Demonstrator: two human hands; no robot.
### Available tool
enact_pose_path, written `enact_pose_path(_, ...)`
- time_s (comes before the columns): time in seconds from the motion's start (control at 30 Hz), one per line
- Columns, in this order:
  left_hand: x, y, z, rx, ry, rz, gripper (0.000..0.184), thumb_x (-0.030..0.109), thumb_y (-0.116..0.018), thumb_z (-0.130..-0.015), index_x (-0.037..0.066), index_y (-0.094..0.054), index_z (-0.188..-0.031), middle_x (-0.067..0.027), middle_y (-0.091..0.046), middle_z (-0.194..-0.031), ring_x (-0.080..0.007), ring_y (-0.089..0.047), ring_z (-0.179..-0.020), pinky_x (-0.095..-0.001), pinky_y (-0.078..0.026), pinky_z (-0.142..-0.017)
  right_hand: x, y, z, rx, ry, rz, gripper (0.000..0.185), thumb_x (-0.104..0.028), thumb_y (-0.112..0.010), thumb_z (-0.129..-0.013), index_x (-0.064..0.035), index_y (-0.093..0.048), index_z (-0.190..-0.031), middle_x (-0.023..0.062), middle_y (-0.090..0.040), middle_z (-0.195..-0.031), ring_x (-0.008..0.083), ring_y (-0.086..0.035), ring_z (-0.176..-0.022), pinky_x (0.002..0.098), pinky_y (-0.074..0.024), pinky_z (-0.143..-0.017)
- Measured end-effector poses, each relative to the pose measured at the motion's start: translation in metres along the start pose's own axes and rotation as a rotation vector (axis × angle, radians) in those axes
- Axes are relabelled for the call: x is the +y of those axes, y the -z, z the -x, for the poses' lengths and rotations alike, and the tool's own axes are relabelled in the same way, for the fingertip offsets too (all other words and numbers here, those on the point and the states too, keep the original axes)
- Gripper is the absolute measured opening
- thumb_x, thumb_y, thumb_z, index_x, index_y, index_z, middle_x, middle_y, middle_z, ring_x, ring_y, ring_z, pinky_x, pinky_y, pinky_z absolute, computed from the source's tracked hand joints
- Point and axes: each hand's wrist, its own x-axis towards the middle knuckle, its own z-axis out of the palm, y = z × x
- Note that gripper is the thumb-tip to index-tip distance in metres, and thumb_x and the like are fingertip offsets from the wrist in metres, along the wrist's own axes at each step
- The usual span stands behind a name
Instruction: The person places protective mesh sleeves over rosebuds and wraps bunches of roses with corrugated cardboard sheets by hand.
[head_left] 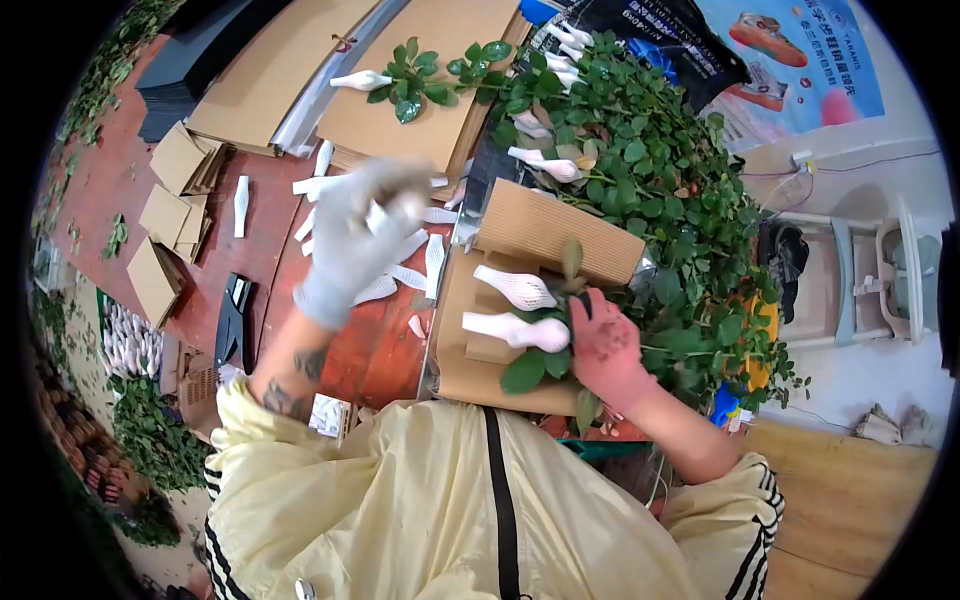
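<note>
Two pale-pink, bulb-shaped buds in white mesh sleeves (pixel 515 330) lie just left of the pink-gloved right hand (pixel 608 348), the nearer one, long axes running from it leftward, necks outermost. Its fingers curl by the leafy green stems (pixel 590 400), grip hidden; the blurred, grey-gloved left hand (pixel 365 230) hovers above the red bench (pixel 375 350), its hold unclear.

Two netted buds (pixel 516 288), side by side
</note>
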Motion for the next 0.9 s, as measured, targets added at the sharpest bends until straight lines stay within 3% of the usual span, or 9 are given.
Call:
enact_pose_path(0.07,0.028,-0.008,0.016,-0.331,-0.062,-0.041,0.024,0.015,-0.061,-0.080,0.006,-0.066,-0.101,-0.0067,-0.064,-0.085,-0.0194,-0.061,-0.077,-0.0311,-0.049,-0.070,0.004,-0.033,-0.010,-0.071,0.021,0.056,0.064,-0.022,-0.067,-0.065,-0.0019,-0.047,-0.122,0.0221,-0.046,-0.120,0.0328,-0.052,-0.104,0.0382,-0.0428,-0.090)
enact_pose_path(0.1,0.029,-0.016,0.023,-0.338,-0.055,-0.039,0.024,0.015,-0.061,-0.080,0.006,-0.066,-0.101,-0.0067,-0.064,-0.085,-0.0194,-0.061,-0.077,-0.0311,-0.049,-0.070,0.005,-0.040,-0.015,-0.190,-0.010,-0.048,0.071,-0.026,-0.067,-0.066,0.0011,-0.042,-0.127,0.0263,-0.040,-0.126,0.0366,-0.047,-0.112,0.0383,-0.0410,-0.094)
enact_pose_path(0.17,0.021,-0.033,0.039,-0.594,-0.096,-0.114,0.024,0.018,-0.060,-0.079,0.010,-0.066,-0.100,-0.0089,-0.063,-0.083,-0.0260,-0.061,-0.077,-0.0367,-0.049,-0.069,0.010,-0.036,-0.015,-0.172,-0.005,-0.120,0.073,-0.027,-0.068,-0.066,0.0025,-0.041,-0.126,0.0258,-0.040,-0.125,0.0372,-0.046,-0.113,0.0396,-0.0389,-0.097)
enact_pose_path(0.27,0.009,-0.046,0.054,-0.765,-0.042,-0.328,0.024,0.022,-0.058,-0.079,0.012,-0.066,-0.099,-0.0081,-0.062,-0.082,-0.0267,-0.061,-0.079,-0.0399,-0.048,-0.068,0.028,-0.039,-0.015,-0.155,0.034,-0.259,0.079,-0.030,-0.069,-0.067,0.0040,-0.036,-0.130,0.0266,-0.036,-0.129,0.0393,-0.042,-0.119,0.0411,-0.0345,-0.103)
enact_pose_path(0.33,0.007,-0.047,0.051,-0.789,0.065,-0.342,0.019,0.021,-0.063,-0.077,0.009,-0.067,-0.091,-0.0087,-0.065,-0.080,-0.0275,-0.062,-0.071,-0.0372,-0.049,-0.066,0.033,-0.028,-0.016,-0.191,0.026,-0.276,0.079,-0.032,-0.069,-0.069,0.0025,-0.036,-0.132,0.0268,-0.032,-0.135,0.0390,-0.040,-0.121,0.0410,-0.0342,-0.104)
enact_pose_path(0.4,0.004,-0.039,0.047,-0.841,0.558,-0.374,0.024,0.027,-0.064,-0.078,0.009,-0.067,-0.094,-0.0082,-0.067,-0.080,-0.0250,-0.064,-0.072,-0.0356,-0.049,-0.067,0.034,-0.028,-0.014,-0.222,0.029,-0.297,0.077,-0.032,-0.069,-0.071,-0.0002,-0.036,-0.133,0.0272,-0.028,-0.138,0.0397,-0.038,-0.124,0.0418,-0.0337,-0.104)
enact_pose_path(0.47,-0.006,-0.042,0.056,-0.850,0.601,-0.395,0.029,0.032,-0.065,-0.078,0.009,-0.067,-0.095,-0.0076,-0.068,-0.079,-0.0228,-0.065,-0.072,-0.0338,-0.050,-0.068,0.036,-0.035,-0.009,-0.141,0.116,-0.287,0.078,-0.041,-0.066,-0.074,-0.0031,-0.036,-0.135,0.0288,-0.026,-0.139,0.0389,-0.039,-0.123,0.0415,-0.0324,-0.104)
enact_pose_path(0.53,-0.008,-0.053,0.061,-0.812,0.700,-0.407,0.033,0.039,-0.063,-0.078,0.008,-0.067,-0.088,-0.0129,-0.066,-0.077,-0.0289,-0.064,-0.075,-0.0392,-0.049,-0.068,0.038,-0.045,-0.013,-0.154,0.135,-0.287,0.076,-0.041,-0.065,-0.074,-0.0047,-0.037,-0.135,0.0285,-0.025,-0.139,0.0387,-0.038,-0.123,0.0412,-0.0323,-0.104)
enact_pose_path(0.9,-0.010,-0.068,0.069,-0.906,0.599,-0.645,0.031,0.038,-0.062,-0.075,0.007,-0.063,-0.079,-0.0149,-0.064,-0.080,-0.0304,-0.063,-0.080,-0.0412,-0.048,-0.071,0.010,-0.040,-0.001,-0.128,0.121,-0.133,0.066,-0.042,-0.059,-0.078,-0.0120,-0.042,-0.134,0.0265,-0.031,-0.138,0.0416,-0.039,-0.121,0.0434,-0.0316,-0.101)
